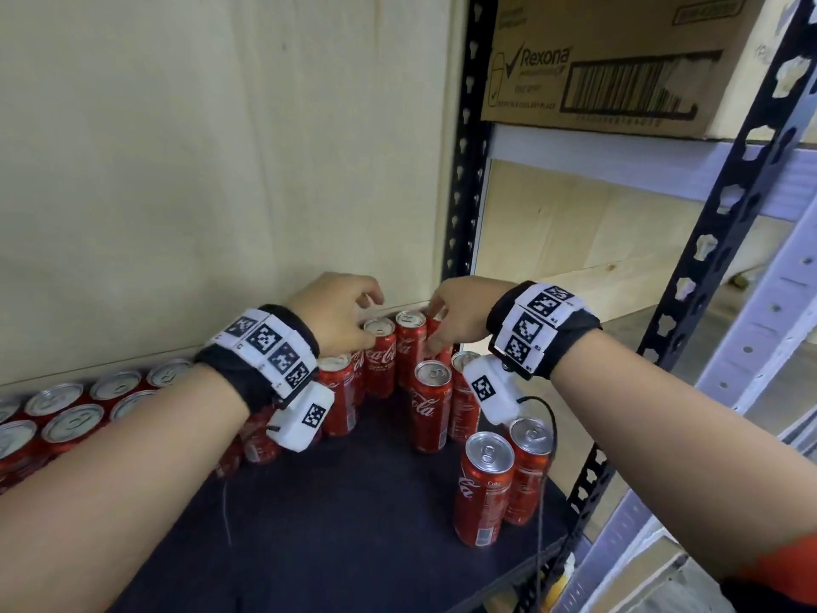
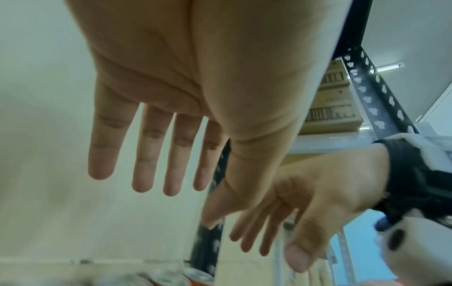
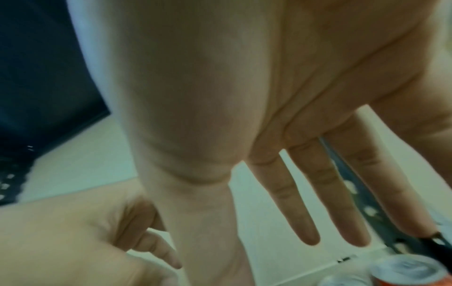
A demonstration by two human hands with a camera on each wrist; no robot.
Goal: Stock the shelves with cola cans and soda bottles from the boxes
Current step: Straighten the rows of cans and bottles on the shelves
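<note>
Cola cans (image 1: pixel 379 356) fill head view, wrist views show spread fingers (image 2: pixel 146 154).

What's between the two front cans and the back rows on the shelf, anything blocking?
Yes. Two cans nearer the wall stand directly behind the front pair, and both hands, left and right, hover open over the back cans.

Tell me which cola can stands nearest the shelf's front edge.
The cola can at front right, with one other can right behind it; all the rest stand farther back.
</note>
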